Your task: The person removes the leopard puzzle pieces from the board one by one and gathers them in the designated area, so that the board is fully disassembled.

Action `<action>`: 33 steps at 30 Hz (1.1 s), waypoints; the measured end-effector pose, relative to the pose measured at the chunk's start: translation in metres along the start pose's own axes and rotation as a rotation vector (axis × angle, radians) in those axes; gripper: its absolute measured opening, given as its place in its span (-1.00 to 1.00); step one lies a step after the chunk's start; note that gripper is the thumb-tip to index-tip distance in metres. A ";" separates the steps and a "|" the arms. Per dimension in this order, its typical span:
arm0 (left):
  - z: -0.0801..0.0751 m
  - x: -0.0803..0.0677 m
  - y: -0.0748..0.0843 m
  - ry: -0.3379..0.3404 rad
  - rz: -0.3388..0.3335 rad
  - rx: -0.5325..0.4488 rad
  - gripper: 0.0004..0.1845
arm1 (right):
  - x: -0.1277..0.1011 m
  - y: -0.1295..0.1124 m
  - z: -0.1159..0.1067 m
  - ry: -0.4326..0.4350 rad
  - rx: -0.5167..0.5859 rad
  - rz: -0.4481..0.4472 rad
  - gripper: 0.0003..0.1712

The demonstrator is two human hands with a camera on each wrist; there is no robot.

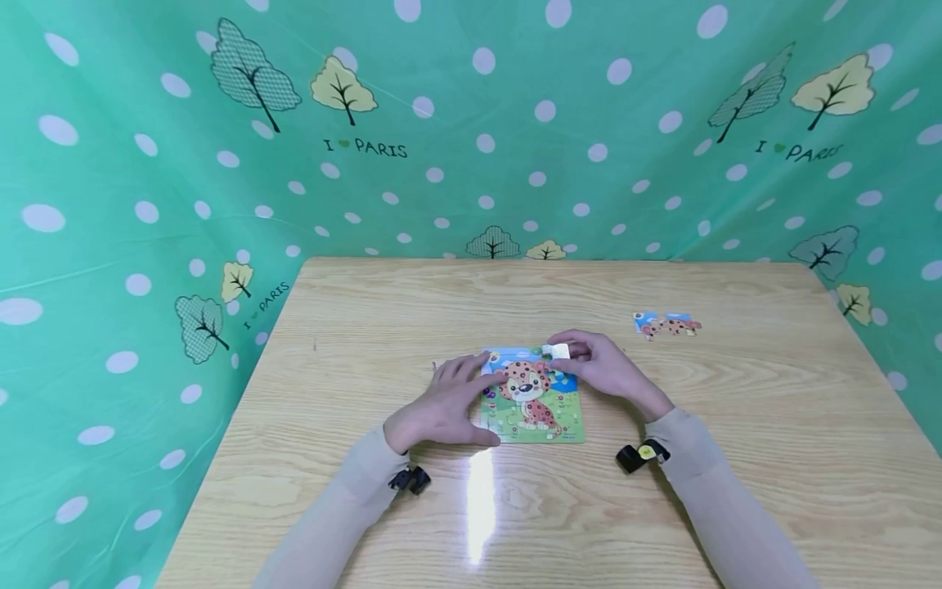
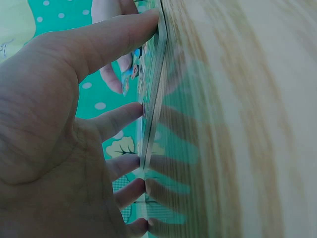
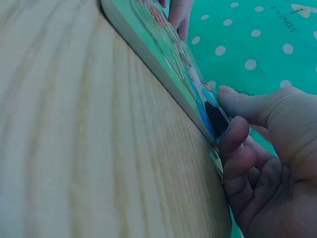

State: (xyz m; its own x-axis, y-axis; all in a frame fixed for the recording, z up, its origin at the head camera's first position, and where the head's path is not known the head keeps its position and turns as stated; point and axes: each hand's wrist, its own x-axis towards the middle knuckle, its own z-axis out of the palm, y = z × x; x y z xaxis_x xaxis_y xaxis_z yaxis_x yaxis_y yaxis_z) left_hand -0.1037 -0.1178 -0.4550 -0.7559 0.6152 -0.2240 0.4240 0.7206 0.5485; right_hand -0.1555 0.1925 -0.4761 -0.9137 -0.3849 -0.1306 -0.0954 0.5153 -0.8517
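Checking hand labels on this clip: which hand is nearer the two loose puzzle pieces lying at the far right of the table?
Right. The right hand is at the puzzle board's top right corner, below-left of the loose pieces. The left hand rests on the board's left edge, farther away.

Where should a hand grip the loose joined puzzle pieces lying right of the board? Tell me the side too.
The loose puzzle pieces lie flat on the table, so probably pinch the long thin edges from above, coming from the right hand's side. They sit apart from the puzzle board.
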 end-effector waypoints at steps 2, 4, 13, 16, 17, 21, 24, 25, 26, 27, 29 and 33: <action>0.000 0.000 0.000 0.003 0.001 0.003 0.04 | 0.000 -0.001 -0.001 0.008 0.003 0.009 -0.49; 0.000 0.001 0.000 0.004 0.002 0.005 0.04 | 0.000 -0.001 -0.001 0.018 0.008 0.021 -0.51; 0.000 0.001 0.001 0.002 -0.001 0.002 0.04 | -0.003 0.000 -0.005 0.049 0.030 0.038 -0.56; 0.000 0.000 0.000 0.001 -0.002 0.002 0.05 | -0.004 0.001 -0.006 0.052 0.041 0.043 -0.58; 0.001 0.000 0.000 0.001 -0.002 0.002 0.05 | -0.005 0.001 -0.006 0.053 0.042 0.046 -0.58; 0.001 0.000 0.000 -0.002 -0.004 -0.006 0.05 | -0.008 0.002 -0.008 0.059 0.040 0.055 -0.60; 0.002 0.000 -0.001 0.001 0.001 -0.009 0.04 | -0.010 0.004 -0.009 0.071 0.042 0.055 -0.62; 0.003 0.000 -0.001 0.002 0.001 -0.007 0.04 | -0.010 0.004 -0.010 0.074 0.041 0.053 -0.62; 0.003 0.000 -0.002 0.003 0.001 -0.004 0.04 | -0.011 0.005 -0.010 0.080 0.041 0.050 -0.62; 0.003 0.000 -0.002 0.004 0.002 -0.001 0.04 | -0.012 0.005 -0.011 0.083 0.040 0.046 -0.62; 0.004 -0.001 -0.002 0.009 0.001 0.006 0.04 | -0.013 0.006 -0.013 0.094 0.041 0.048 -0.61; 0.004 -0.001 -0.002 0.013 -0.001 0.008 0.04 | -0.017 0.008 -0.018 0.125 0.048 0.057 -0.56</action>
State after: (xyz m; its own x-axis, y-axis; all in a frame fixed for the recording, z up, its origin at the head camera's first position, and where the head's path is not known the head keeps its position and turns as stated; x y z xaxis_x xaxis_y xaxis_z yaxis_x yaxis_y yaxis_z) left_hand -0.1018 -0.1184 -0.4587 -0.7627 0.6101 -0.2146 0.4266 0.7240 0.5420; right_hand -0.1477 0.2167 -0.4719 -0.9595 -0.2559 -0.1180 -0.0253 0.4951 -0.8685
